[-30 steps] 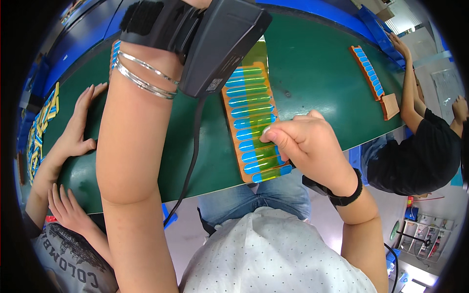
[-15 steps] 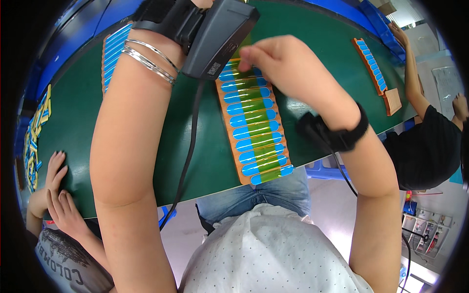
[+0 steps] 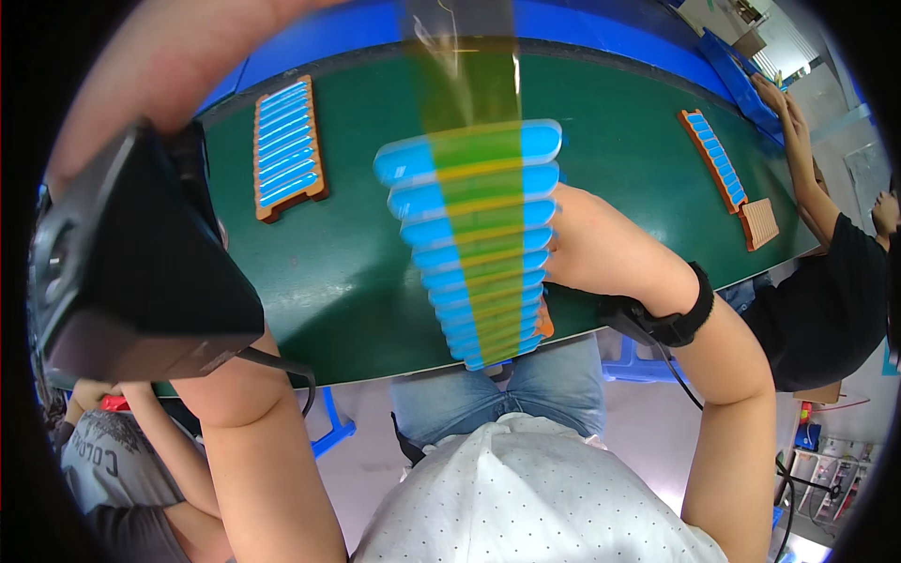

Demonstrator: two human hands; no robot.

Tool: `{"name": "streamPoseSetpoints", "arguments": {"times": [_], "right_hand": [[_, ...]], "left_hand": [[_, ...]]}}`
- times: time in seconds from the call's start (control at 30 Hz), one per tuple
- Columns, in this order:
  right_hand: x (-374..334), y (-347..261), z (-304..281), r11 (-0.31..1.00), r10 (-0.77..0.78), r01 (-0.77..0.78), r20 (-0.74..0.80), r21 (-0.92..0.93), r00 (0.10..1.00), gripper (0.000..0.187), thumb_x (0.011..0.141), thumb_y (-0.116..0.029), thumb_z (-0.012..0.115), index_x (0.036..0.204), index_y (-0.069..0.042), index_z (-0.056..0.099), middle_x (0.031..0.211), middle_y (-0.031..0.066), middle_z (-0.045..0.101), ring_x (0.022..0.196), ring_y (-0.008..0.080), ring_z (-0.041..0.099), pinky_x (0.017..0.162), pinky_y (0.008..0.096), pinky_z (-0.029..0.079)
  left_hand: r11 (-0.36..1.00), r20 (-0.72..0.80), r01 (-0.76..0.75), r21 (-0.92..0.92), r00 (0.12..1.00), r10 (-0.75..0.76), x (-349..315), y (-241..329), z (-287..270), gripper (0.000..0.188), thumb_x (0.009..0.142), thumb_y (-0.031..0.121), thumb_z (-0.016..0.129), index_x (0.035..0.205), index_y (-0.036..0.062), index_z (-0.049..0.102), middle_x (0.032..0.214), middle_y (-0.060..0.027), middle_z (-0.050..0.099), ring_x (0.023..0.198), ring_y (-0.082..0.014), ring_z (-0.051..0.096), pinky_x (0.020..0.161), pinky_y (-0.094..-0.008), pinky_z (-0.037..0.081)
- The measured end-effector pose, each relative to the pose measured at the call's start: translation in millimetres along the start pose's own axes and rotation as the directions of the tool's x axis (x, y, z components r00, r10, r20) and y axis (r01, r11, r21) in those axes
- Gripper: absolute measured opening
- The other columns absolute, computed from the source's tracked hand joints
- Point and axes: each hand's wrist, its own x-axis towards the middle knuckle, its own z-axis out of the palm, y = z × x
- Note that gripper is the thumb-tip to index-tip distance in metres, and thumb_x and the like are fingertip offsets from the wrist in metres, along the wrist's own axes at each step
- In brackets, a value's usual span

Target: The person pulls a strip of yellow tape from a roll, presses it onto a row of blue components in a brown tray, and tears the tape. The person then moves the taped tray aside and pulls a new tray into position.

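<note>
fingers' grip unclear, left hand [image 3: 174, 70] and right hand [image 3: 580, 233]; orange tray [image 3: 317, 161] holds blue strips [image 3: 284, 147], taped strips [image 3: 481, 220] nearby.

So the strip of pieces [image 3: 488, 246] is up over the table [image 3: 619, 169], right hand [image 3: 574, 236] partly behind it. Bit of a tray [image 3: 545, 321] pokes out behind its low end. 2 loaded ones flank it: left tray [image 3: 293, 200], right tray [image 3: 711, 168], plus 1 block [image 3: 761, 225] just beside the latter's near end.

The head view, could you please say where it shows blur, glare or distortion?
Head view: translucent yellow tape strip blurred, glare near its top; highlights streak rounded blue strips in the left orange tray; dark green tabletop bowed at its far edge.
</note>
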Motion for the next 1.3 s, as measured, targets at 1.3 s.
{"name": "streamPoseSetpoints", "arguments": {"times": [1.3], "right_hand": [[115.6, 27.5, -20.6, 0.354, -0.73, 0.649, 0.235, -0.674, 0.642, 0.041, 0.082, -0.016, 0.066, 0.119, -0.034, 0.063, 0.121, -0.0077, 0.063, 0.139, 0.0244, 0.04, 0.114, 0.068, 0.019]], "left_hand": [[0.977, -0.351, -0.038, -0.21, 0.936, -0.039, 0.4, -30.3, 49.9, 0.096, 0.093, 0.075, 0.029, 0.139, -0.0081, 0.045, 0.13, -0.0205, 0.058, 0.118, -0.0303, 0.055, 0.101, -0.0438, 0.041]]}}
